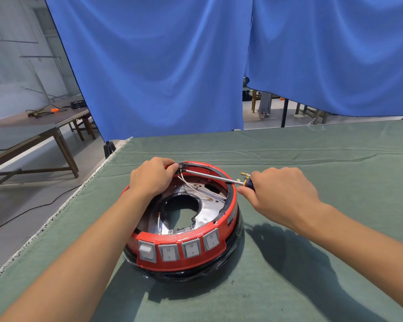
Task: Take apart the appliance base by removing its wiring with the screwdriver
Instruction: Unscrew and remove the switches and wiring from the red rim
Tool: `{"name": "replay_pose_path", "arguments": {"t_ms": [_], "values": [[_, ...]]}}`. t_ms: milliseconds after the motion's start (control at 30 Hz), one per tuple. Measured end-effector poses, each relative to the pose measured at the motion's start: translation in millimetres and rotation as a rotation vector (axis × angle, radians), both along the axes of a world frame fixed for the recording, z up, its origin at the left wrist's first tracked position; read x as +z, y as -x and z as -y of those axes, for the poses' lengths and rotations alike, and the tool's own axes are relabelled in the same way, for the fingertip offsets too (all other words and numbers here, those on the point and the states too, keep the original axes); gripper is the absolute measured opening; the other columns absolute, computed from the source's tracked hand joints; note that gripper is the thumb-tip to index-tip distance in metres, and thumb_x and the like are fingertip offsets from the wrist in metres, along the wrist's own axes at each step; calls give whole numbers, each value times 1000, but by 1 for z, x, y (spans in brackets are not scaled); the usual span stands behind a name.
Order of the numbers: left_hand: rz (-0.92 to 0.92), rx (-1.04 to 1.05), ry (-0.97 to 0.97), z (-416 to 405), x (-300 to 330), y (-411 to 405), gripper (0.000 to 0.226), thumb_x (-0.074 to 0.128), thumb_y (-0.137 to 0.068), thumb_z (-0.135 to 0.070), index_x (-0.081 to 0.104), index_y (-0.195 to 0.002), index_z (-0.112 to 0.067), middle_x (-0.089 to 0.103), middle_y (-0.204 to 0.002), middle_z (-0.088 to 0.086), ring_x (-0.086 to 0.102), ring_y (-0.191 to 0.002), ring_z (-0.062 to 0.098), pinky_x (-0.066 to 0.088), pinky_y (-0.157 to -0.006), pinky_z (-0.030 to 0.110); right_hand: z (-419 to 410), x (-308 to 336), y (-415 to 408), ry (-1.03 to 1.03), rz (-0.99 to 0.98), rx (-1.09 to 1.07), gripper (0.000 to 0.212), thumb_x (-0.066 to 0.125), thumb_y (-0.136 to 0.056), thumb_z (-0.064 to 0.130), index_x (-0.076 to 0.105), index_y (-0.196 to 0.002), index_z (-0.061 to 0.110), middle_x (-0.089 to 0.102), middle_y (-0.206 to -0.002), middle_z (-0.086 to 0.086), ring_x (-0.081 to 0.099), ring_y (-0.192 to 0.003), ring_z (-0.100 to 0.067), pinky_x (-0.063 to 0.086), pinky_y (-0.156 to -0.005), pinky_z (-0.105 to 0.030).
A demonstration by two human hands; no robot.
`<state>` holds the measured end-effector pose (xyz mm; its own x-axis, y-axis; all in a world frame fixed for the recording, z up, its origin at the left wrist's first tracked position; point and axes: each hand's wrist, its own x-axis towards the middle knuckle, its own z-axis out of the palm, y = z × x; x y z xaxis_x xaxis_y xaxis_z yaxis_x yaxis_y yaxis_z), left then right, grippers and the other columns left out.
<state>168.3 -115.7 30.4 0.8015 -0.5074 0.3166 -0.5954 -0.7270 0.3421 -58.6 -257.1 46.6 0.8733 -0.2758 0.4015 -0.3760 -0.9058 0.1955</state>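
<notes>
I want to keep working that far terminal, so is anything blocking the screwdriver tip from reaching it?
Nothing visible does. The screwdriver shaft crosses the open top of the appliance base unobstructed, its tip at the far rim beside the left hand fingertips. The right hand grips the handle.

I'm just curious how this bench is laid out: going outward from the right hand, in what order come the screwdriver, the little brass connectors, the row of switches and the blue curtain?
1. Screwdriver: gripped in the right hand.
2. Brass connectors: on the cloth, just left of that hand.
3. Switches: on the base's front, toward the viewer.
4. Blue curtain: far behind the table.
</notes>
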Motion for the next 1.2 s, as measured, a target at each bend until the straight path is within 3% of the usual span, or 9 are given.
{"name": "replay_pose_path", "arguments": {"t_ms": [400, 567, 733, 867, 1000, 1100, 1200], "values": [[3, -5, -6, 0, 1, 1, 27, 43, -94, -48, 67, -104, -38, 69, -103, -2, 59, -102, 27, 35, -74, 32, -8, 1, 0, 28, 3, -35, 47, 30, -98, 54, 64, -91, 23, 65, -81, 2, 63, -73, -26, 22, -50, -31], [1, -6, -18, 1, 1, 3, 28, 42, -95, -47, 66, -107, -38, 68, -105, -2, 59, -104, 27, 36, -76, 33, -10, 3, -3, 69, -29, -35, 39, 35, -98, 53, 52, -81, 21, 64, -83, 1, 62, -71, -26, 19, -46, -30], [-12, 0, -33, 1, 2, 3, 29, 41, -95, -47, 65, -108, -38, 68, -106, -1, 58, -105, 28, 38, -78, 35, -13, -2, -5, 93, -39, -55, 31, 47, -98, 30, 35, -71, 20, 57, -78, 3, 40, -57, -24, 13, -42, -28], [-25, -5, -40, 2, 2, 2, 29, 41, -96, -46, 65, -108, -38, 68, -107, 0, 58, -105, 28, 38, -77, 34, -15, -5, -6, 108, -67, -64, 26, 52, -94, 23, 38, -73, 20, 50, -74, 3, 43, -60, -25, 12, -41, -28], [-26, -6, -41, 2, 2, 1, 29, 41, -96, -46, 65, -109, -38, 68, -107, 0, 58, -105, 28, 39, -79, 35, -8, -5, -5, 114, -69, -24, 25, 48, -97, 32, 41, -77, 20, 64, -85, 0, 47, -61, -26, 12, -42, -28], [-24, -6, -41, 3, 2, 0, 29, 41, -96, -46, 65, -110, -38, 68, -106, 0, 59, -104, 28, 39, -78, 35, -1, -4, -5, 119, -65, 8, 32, 39, -99, 47, 44, -82, 20, 66, -88, 0, 60, -71, -27, 13, -43, -30], [-22, -8, -39, 3, 1, -2, 29, 42, -95, -46, 65, -109, -37, 68, -105, 0, 59, -104, 29, 39, -77, 34, 9, -5, -6, 154, -59, 29, 36, 36, -98, 50, 56, -93, 20, 67, -92, 1, 65, -78, -26, 22, -50, -31]]}}
